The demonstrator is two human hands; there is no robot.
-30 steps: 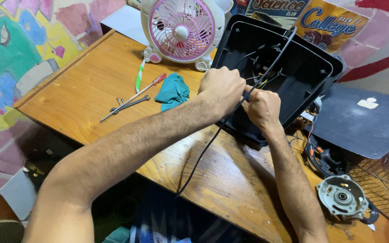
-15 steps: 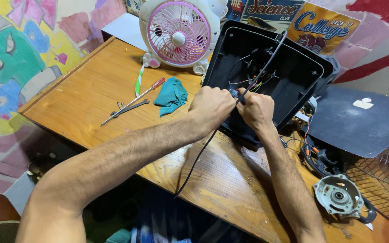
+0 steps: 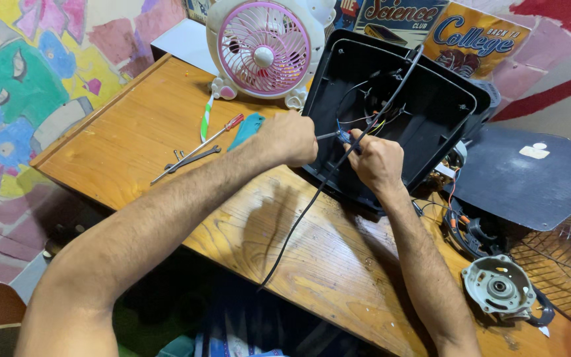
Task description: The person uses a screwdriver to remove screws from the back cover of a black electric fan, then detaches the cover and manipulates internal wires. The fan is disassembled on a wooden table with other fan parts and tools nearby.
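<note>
My left hand point(image 3: 290, 137) is closed around a thin metal tool whose tip points right toward the wires. My right hand point(image 3: 376, 160) pinches a small blue connector on thin wires at the lower edge of a black plastic fan housing point(image 3: 424, 125). The housing leans open on the wooden table point(image 3: 338, 264), with coloured wires inside it. A black power cord point(image 3: 312, 205) runs from the top of the housing down between my hands and off the table's near edge.
A small pink and white fan point(image 3: 264, 49) stands at the back. A screwdriver point(image 3: 199, 147), a wrench and a teal cloth point(image 3: 246, 129) lie left of my hands. A grey motor point(image 3: 499, 285), loose wiring, a dark laptop point(image 3: 530, 178) and a fan grille point(image 3: 570, 244) sit on the right.
My hands have drawn slightly apart, so the tool tip and blue connector now show between them. The view has shifted a little.
</note>
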